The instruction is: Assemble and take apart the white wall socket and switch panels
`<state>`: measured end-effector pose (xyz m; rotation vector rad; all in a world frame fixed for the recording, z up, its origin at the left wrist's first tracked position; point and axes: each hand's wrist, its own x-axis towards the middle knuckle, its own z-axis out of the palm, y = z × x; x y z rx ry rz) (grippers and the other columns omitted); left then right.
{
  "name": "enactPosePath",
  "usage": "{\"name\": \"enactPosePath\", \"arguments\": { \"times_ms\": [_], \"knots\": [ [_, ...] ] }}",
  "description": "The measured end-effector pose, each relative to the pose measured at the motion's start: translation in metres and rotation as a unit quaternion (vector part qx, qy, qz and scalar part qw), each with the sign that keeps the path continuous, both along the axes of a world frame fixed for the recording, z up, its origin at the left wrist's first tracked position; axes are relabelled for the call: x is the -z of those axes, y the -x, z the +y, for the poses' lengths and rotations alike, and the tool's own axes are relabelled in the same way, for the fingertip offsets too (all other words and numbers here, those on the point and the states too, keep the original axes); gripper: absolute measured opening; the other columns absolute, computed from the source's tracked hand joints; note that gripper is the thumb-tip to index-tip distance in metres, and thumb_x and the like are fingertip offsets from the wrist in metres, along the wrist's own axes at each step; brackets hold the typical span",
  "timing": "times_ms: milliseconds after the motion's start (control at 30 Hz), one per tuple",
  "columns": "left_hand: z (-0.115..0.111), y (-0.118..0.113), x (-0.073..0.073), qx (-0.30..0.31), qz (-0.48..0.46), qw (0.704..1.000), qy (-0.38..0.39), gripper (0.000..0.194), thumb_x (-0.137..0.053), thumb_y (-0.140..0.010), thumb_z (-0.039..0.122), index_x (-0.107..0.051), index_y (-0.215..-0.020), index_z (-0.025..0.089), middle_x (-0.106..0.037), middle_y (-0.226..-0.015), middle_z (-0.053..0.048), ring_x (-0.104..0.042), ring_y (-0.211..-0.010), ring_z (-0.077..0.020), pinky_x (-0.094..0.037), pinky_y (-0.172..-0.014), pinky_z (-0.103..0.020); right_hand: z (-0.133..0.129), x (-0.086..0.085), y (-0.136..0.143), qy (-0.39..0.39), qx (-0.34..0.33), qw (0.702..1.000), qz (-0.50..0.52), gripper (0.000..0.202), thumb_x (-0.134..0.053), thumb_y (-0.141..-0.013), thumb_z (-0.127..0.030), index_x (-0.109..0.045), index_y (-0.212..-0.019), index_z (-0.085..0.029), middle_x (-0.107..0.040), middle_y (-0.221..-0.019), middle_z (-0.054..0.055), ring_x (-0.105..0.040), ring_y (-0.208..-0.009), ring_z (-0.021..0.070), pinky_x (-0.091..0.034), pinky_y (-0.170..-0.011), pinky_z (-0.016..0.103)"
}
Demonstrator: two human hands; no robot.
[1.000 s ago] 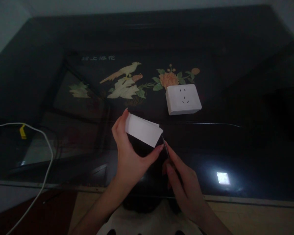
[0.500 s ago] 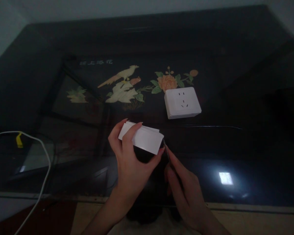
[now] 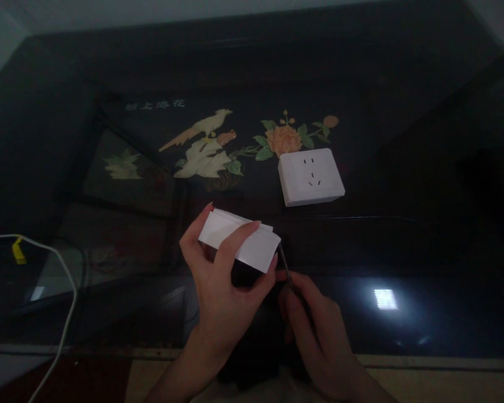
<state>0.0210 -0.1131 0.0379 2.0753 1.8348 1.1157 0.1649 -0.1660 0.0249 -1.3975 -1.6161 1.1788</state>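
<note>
My left hand (image 3: 224, 268) is wrapped round a white box-shaped wall socket (image 3: 258, 252), seen side-on and tilted above the table. A thin layer, like a cover plate, stands a little off its far edge. In my right hand (image 3: 315, 319) is a slim dark screwdriver-like tool (image 3: 284, 266); its grip is hidden in my fingers. The tool's tip meets the right corner of the held socket. A second white wall socket (image 3: 313, 176) on a box lies face up on the table beyond my hands, its slots showing.
The glossy black table (image 3: 403, 252) bears a bird (image 3: 204, 126) and flower (image 3: 283, 140) inlay under its surface. A white cable (image 3: 69, 319) with a yellow tag (image 3: 19, 252) runs down the left side. Light reflects at the right front.
My left index finger has slid to the right along the held socket. My right forefinger sits lower, and more of the tool's shaft shows. The view has shifted slightly.
</note>
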Motion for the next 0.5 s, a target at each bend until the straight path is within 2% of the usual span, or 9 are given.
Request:
{"name": "enactPosePath", "arguments": {
  "times_ms": [167, 300, 500],
  "knots": [
    [0.0021, 0.0022, -0.0003, 0.037, 0.01, 0.999, -0.022, 0.035, -0.072, -0.08, 0.016, -0.063, -0.112, 0.028, -0.032, -0.147, -0.006, -0.04, -0.137, -0.0345, -0.038, -0.109, -0.05, 0.0028, -0.0027, 0.0048, 0.022, 0.006, 0.999, 0.044, 0.022, -0.035, -0.101, -0.019, -0.053, -0.111, -0.025, -0.051, -0.06, -0.008, -0.051, -0.043, 0.0072, -0.037, -0.043, 0.019],
    [0.0028, 0.0015, 0.0014, 0.041, 0.006, 0.998, -0.041, 0.034, -0.073, -0.079, 0.013, -0.063, -0.109, 0.026, -0.033, -0.146, -0.007, -0.043, -0.133, -0.0319, -0.04, -0.108, -0.047, 0.0046, -0.0018, 0.0067, 0.027, 0.007, 0.998, 0.058, 0.02, -0.035, -0.1, -0.018, -0.053, -0.108, -0.024, -0.05, -0.058, -0.008, -0.05, -0.042, 0.0082, -0.037, -0.041, 0.02],
    [0.0051, -0.0004, 0.0039, 0.041, 0.0, 0.998, -0.038, 0.036, -0.076, -0.077, 0.014, -0.061, -0.108, 0.024, -0.041, -0.135, -0.009, -0.043, -0.132, -0.0337, -0.039, -0.109, -0.054, 0.0066, -0.0025, 0.0066, 0.035, 0.001, 0.997, 0.062, 0.018, -0.036, -0.098, -0.017, -0.052, -0.101, -0.023, -0.048, -0.058, -0.008, -0.048, -0.042, 0.0083, -0.036, -0.04, 0.02]
  ]
}}
